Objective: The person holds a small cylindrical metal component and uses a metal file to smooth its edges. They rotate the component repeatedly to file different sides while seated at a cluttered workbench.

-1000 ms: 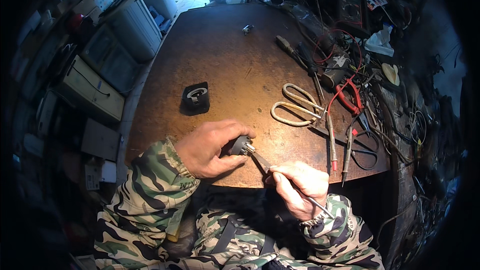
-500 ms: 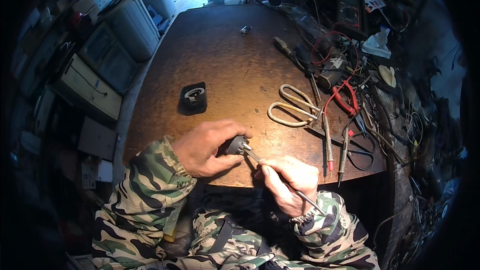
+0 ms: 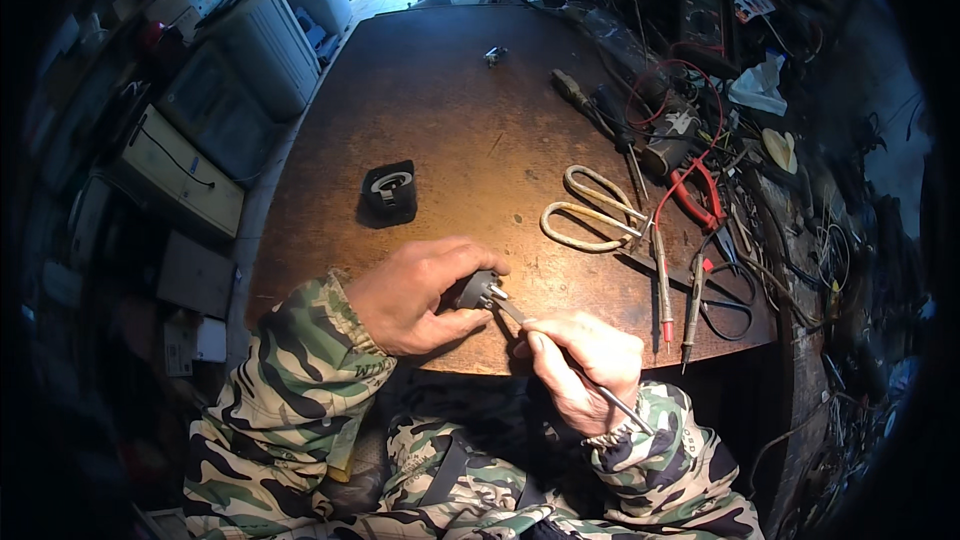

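At the near edge of the wooden table, my left hand (image 3: pixel 422 298) grips a small dark grey round plug (image 3: pixel 478 289) between thumb and fingers. Its metal pins point towards the right. My right hand (image 3: pixel 590 362) is closed round a slim metal tool (image 3: pixel 625 408); its flat front end meets the plug by the pins, and its thin rear end sticks out past my palm. Whether the tool is a screwdriver or tweezers, I cannot tell. Beyond my left hand lies a black squarish housing (image 3: pixel 378 208) with a round metal-rimmed opening.
Scissors with pale wrapped handles (image 3: pixel 583 243) lie right of centre, beside two test probes (image 3: pixel 664 290) on leads. Red-handled pliers (image 3: pixel 700 202), a screwdriver (image 3: pixel 570 92) and a multimeter (image 3: pixel 705 18) crowd the right side. A small metal part (image 3: pixel 495 56) sits far back on the wooden table (image 3: pixel 450 110).
Both hands keep their grip, with the tool still at the plug's pins. The whole view has shifted very slightly; nothing on the table has visibly moved.
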The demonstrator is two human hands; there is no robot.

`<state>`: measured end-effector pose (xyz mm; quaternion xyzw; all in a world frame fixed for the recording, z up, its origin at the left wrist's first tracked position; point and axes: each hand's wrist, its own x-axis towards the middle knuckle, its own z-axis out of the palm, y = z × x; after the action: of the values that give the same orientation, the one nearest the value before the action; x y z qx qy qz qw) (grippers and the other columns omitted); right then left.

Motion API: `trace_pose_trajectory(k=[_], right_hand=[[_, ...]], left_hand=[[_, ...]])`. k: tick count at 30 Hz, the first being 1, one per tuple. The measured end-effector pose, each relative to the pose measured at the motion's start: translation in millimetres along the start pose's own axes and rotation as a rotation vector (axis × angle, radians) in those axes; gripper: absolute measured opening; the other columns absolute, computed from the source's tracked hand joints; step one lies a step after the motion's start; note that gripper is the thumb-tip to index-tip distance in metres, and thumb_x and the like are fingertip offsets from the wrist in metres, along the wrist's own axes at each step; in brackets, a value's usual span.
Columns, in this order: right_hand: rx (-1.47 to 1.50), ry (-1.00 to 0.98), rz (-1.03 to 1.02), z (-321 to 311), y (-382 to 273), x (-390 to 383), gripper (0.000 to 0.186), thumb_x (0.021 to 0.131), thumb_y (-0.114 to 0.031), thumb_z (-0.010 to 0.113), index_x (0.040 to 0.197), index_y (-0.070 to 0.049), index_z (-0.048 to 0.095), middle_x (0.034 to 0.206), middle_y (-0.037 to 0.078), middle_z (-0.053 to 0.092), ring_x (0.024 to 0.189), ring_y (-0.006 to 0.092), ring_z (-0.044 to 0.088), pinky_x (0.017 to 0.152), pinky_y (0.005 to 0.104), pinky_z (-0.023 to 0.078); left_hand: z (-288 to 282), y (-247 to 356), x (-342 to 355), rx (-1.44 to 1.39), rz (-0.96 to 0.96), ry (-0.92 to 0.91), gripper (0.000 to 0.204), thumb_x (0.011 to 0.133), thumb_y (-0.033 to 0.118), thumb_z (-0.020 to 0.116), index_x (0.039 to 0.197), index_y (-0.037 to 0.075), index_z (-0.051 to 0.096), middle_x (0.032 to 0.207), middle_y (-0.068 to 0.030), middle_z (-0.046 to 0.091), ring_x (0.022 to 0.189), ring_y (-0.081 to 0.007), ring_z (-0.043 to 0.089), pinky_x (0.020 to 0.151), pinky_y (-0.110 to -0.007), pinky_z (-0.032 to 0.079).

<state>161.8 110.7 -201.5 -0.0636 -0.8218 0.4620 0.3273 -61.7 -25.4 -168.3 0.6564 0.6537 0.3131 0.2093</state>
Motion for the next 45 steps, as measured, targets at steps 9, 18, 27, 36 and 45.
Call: trace_pose_trajectory(k=[9, 18, 27, 36, 45], right_hand=[[-0.051, -0.014, -0.016, 1.1, -4.9, 2.2, 0.012, 0.098, 0.004, 0.074, 0.109, 0.004, 0.079, 0.085, 0.013, 0.08, 0.075, 0.0217, 0.079, 0.069, 0.0312, 0.063], [-0.008, -0.004, -0.023, 2.6, -1.4, -1.5, 0.013, 0.097, 0.004, 0.074, 0.11, 0.004, 0.079, 0.087, 0.013, 0.08, 0.076, 0.0223, 0.079, 0.07, 0.0321, 0.063], [0.002, 0.022, -0.081, 3.2, 1.9, -5.2, 0.014, 0.096, 0.006, 0.074, 0.109, 0.005, 0.079, 0.087, 0.014, 0.08, 0.076, 0.023, 0.079, 0.069, 0.0324, 0.062], [0.016, 0.03, -0.024, -2.1, 3.2, -11.1, 0.012, 0.096, 0.004, 0.076, 0.108, 0.005, 0.078, 0.084, 0.013, 0.079, 0.075, 0.0224, 0.078, 0.068, 0.0314, 0.061], [-0.007, 0.047, -0.053, -0.9, 4.3, -10.1, 0.013, 0.095, 0.004, 0.076, 0.108, 0.003, 0.079, 0.083, 0.013, 0.078, 0.073, 0.022, 0.077, 0.067, 0.0314, 0.06]], left_hand=[[-3.6, 5.8, -2.8, 0.005, -0.031, 0.011, 0.049, 0.09, 0.009, 0.087, 0.132, -0.005, 0.066, 0.12, -0.0214, 0.072, 0.11, -0.0346, 0.075, 0.094, -0.042, 0.061], [-2.4, 1.1, -4.3, 0.008, -0.015, 0.002, 0.05, 0.09, 0.011, 0.088, 0.132, -0.004, 0.066, 0.12, -0.0216, 0.072, 0.11, -0.0357, 0.075, 0.094, -0.042, 0.061], [-3.5, 2.4, -4.1, 0.023, 0.004, 0.009, 0.05, 0.089, 0.011, 0.088, 0.131, -0.005, 0.066, 0.119, -0.0215, 0.072, 0.109, -0.0356, 0.075, 0.093, -0.042, 0.06], [-2.6, 4.2, -1.1, 0.024, 0.005, 0.01, 0.05, 0.088, 0.01, 0.088, 0.131, -0.004, 0.067, 0.119, -0.0217, 0.072, 0.109, -0.0358, 0.075, 0.093, -0.042, 0.06], [-1.9, 4.7, 2.3, 0.019, 0.016, -0.001, 0.048, 0.089, 0.008, 0.087, 0.131, -0.004, 0.067, 0.116, -0.0206, 0.072, 0.105, -0.0343, 0.075, 0.091, -0.04, 0.06]])
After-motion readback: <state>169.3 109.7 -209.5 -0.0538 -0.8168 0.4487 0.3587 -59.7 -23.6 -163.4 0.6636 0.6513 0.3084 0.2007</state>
